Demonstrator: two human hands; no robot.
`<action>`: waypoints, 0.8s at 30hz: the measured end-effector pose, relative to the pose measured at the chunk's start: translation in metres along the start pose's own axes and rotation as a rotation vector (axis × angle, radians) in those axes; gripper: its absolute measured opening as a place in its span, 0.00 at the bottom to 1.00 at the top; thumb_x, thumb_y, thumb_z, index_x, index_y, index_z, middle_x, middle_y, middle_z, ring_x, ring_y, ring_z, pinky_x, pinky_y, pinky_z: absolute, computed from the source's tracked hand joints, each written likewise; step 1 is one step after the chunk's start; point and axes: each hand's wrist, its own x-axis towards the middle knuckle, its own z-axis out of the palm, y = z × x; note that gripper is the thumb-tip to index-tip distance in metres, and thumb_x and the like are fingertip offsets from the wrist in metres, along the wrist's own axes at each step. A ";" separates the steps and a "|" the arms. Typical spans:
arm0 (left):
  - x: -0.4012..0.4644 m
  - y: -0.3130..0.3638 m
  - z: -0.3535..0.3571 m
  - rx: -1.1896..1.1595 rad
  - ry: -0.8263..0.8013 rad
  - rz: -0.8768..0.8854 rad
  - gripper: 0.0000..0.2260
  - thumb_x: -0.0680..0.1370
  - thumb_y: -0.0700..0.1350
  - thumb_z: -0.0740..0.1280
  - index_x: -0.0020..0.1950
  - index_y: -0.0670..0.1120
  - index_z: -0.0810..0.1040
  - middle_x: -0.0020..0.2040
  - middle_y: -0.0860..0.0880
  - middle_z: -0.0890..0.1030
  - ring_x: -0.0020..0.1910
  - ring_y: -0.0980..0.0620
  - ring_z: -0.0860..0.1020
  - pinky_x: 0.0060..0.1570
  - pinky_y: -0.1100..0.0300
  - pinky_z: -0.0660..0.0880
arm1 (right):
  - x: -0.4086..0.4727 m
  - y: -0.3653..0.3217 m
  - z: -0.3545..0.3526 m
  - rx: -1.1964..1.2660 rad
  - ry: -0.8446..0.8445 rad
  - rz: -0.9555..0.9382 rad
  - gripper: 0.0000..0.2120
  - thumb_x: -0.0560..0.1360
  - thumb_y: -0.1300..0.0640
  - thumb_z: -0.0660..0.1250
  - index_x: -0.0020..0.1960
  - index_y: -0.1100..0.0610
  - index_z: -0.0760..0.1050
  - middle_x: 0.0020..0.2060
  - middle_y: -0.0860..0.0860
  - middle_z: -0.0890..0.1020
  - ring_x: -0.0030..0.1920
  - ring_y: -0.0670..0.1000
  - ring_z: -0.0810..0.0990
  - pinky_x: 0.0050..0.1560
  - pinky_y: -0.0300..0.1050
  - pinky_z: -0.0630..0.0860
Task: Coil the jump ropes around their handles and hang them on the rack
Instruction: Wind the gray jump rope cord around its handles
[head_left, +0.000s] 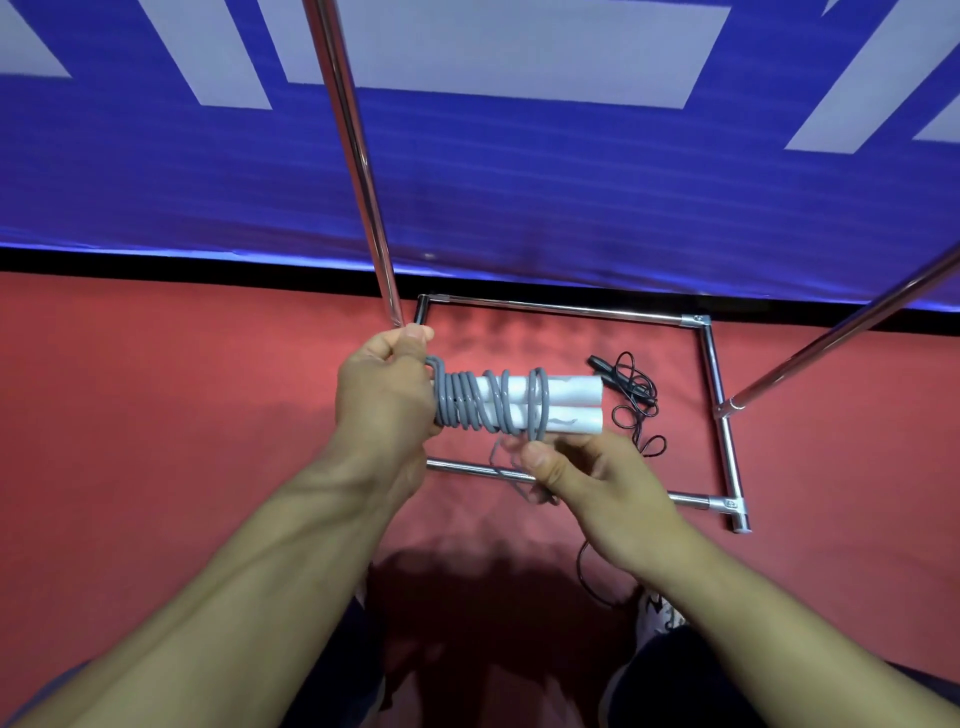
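Two handles: white handles (545, 408) side by side, between both hands, grey rope (470, 402) coiled round them.
Left hand (384, 395): grips the coiled end.
Right hand (587, 480): pinches the rope's loose tail below.

A single wide-angle camera sits on the person's head and looks steeply down and forward, so both forearms rise from the 6 o'clock edge toward the middle, where the left hand (387, 384) and right hand (597, 483) are close to the lens. Past them, farther from the camera, the red floor (156, 389) fills the middle band and the rack (719, 395) base lies at about 3 o'clock of the hands, its poles running up past the lens toward 12 and 2 o'clock. The blue banner (519, 182) spans the top, and straight edges bow from the wide lens.
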 end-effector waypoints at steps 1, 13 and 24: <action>-0.001 0.000 0.000 -0.012 0.012 -0.007 0.09 0.84 0.45 0.62 0.44 0.50 0.76 0.34 0.51 0.70 0.29 0.52 0.68 0.27 0.62 0.67 | -0.002 0.001 0.001 0.036 -0.027 0.014 0.08 0.76 0.53 0.65 0.45 0.55 0.80 0.36 0.52 0.78 0.35 0.44 0.75 0.38 0.34 0.73; -0.005 -0.005 0.006 -0.053 0.002 0.016 0.08 0.83 0.44 0.63 0.45 0.49 0.77 0.36 0.47 0.70 0.29 0.51 0.68 0.30 0.59 0.68 | 0.002 -0.006 -0.006 -0.171 0.198 0.034 0.15 0.68 0.58 0.79 0.29 0.48 0.76 0.24 0.50 0.76 0.27 0.48 0.74 0.32 0.45 0.73; -0.005 -0.001 0.006 -0.069 0.018 0.027 0.09 0.84 0.43 0.62 0.45 0.48 0.77 0.34 0.49 0.70 0.29 0.52 0.68 0.27 0.61 0.68 | -0.008 0.005 0.002 -0.452 0.107 -0.128 0.16 0.79 0.42 0.56 0.37 0.49 0.67 0.28 0.45 0.69 0.31 0.44 0.68 0.34 0.39 0.65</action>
